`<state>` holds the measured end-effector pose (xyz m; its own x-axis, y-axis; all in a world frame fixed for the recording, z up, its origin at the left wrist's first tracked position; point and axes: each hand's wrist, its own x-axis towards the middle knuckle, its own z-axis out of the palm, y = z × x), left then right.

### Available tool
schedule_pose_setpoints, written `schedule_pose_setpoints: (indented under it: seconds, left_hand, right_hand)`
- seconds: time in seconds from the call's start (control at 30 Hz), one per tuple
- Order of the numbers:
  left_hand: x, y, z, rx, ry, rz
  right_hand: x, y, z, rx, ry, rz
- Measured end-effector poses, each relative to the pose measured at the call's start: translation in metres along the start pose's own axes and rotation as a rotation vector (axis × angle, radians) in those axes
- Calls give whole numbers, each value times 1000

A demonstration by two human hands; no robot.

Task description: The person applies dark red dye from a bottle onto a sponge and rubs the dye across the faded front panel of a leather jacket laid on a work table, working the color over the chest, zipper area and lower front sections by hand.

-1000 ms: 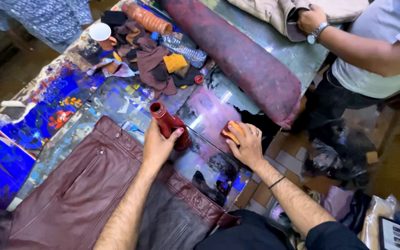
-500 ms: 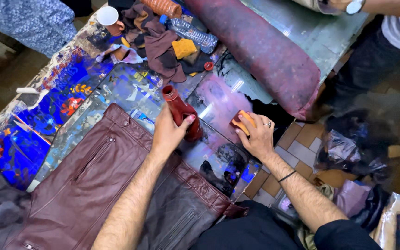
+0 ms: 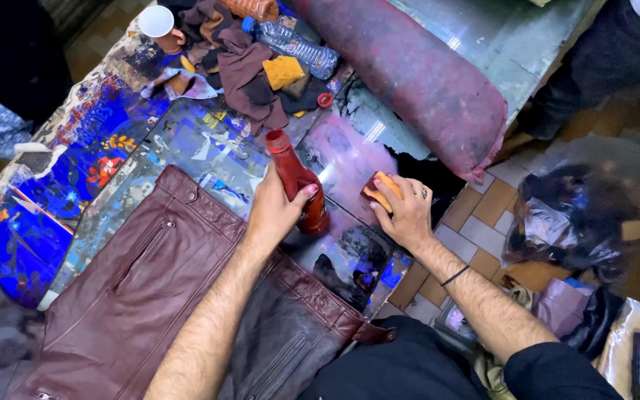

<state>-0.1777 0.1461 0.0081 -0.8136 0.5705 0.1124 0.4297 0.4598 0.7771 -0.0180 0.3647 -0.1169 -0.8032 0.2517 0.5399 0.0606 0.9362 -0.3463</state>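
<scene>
My left hand (image 3: 279, 209) grips a dark red squeeze bottle (image 3: 295, 179) with an open neck, standing on the glass-topped table (image 3: 209, 144). My right hand (image 3: 407, 213) presses an orange sponge (image 3: 378, 190) onto the glass beside a pinkish smear (image 3: 350, 155), just right of the bottle. A maroon leather jacket (image 3: 142, 296) lies spread on the table below my left forearm, its collar close to the bottle.
A long maroon padded roll (image 3: 416, 74) lies across the far right of the table. At the far end sit brown rags (image 3: 242, 74), a yellow sponge (image 3: 283, 72), a clear plastic bottle (image 3: 294, 46) and a white cup (image 3: 155, 21). Plastic bags (image 3: 572, 215) crowd the tiled floor at right.
The view has moved closer over the table. My left hand still holds the bottle, my right hand stays on the sponge. The other person's arm at top right has left view.
</scene>
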Motion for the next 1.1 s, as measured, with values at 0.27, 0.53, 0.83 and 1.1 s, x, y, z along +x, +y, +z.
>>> schedule_pose_setpoints:
  seconds: [0.27,0.53,0.83,1.1]
  left_hand:
    - [7,6,5,32,-9,2]
    - [15,11,-4,60,15,-1]
    - [21,17,-13,217,-118,-57]
    - [61,-1,-23,591,-170,130]
  right_hand:
    - [1,0,-2,13,-7,14]
    - [-1,0,1,14,-4,9]
    - [1,-2,1,-2,1,16]
    - [3,-2,1,-16,-1,30]
